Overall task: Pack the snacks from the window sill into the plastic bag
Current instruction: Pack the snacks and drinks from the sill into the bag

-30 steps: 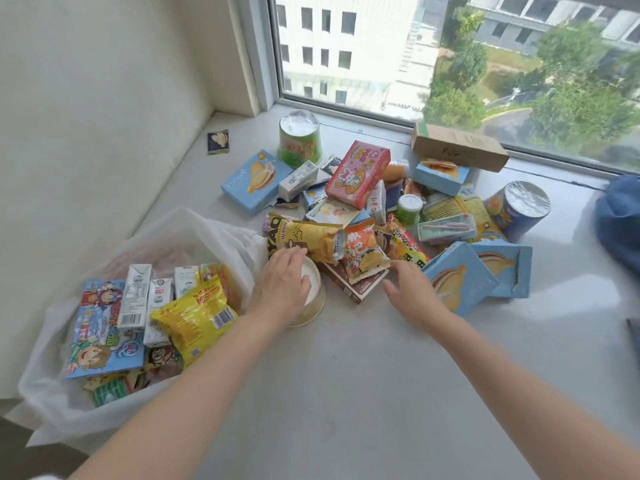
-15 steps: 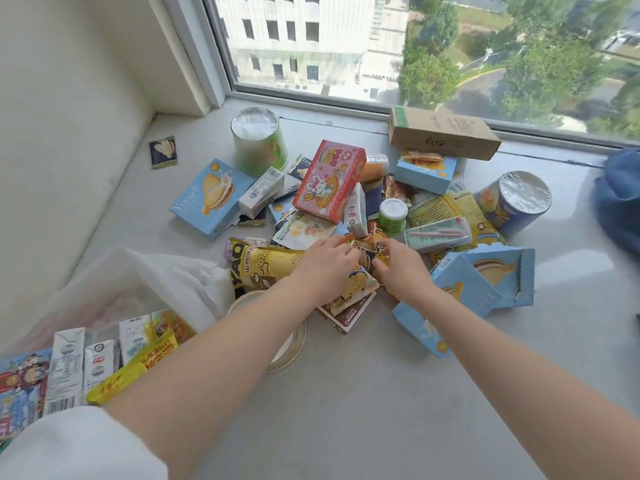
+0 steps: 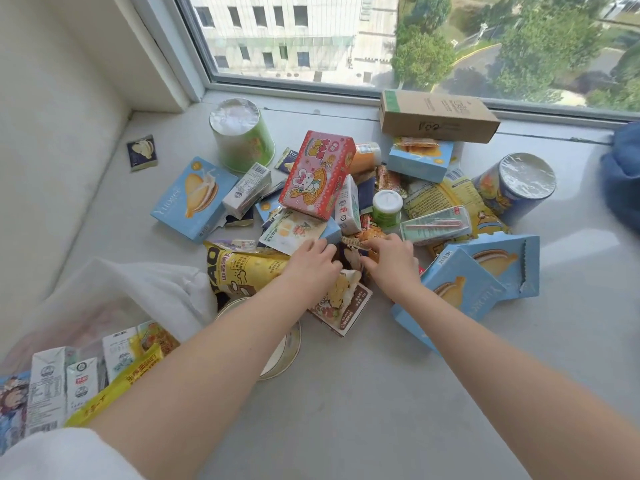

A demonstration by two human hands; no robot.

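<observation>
A heap of snacks lies on the window sill [image 3: 346, 410]. My left hand [image 3: 311, 268] and my right hand [image 3: 391, 265] meet at the middle of the heap. Their curled fingers close on small snack packets [image 3: 353, 258] lying over a brown box [image 3: 346, 313]. A yellow bag [image 3: 242, 268] sits just left of my left hand. The white plastic bag [image 3: 145, 289] lies open at the lower left. Inside it are milk cartons [image 3: 46, 386] and a yellow packet [image 3: 114, 386].
Around the hands are a red rabbit box [image 3: 317, 174], blue boxes [image 3: 192, 199] [image 3: 460, 289], a green cup [image 3: 242, 136], a blue can [image 3: 516, 185] and a cardboard box [image 3: 436, 116]. A white cup [image 3: 287, 351] lies under my left forearm. Blue cloth [image 3: 623, 174] sits at the right edge.
My left hand left the white cup and moved up into the heap beside my right hand. Both hands closed over the small packets. The view shifted, so the bag sits lower left.
</observation>
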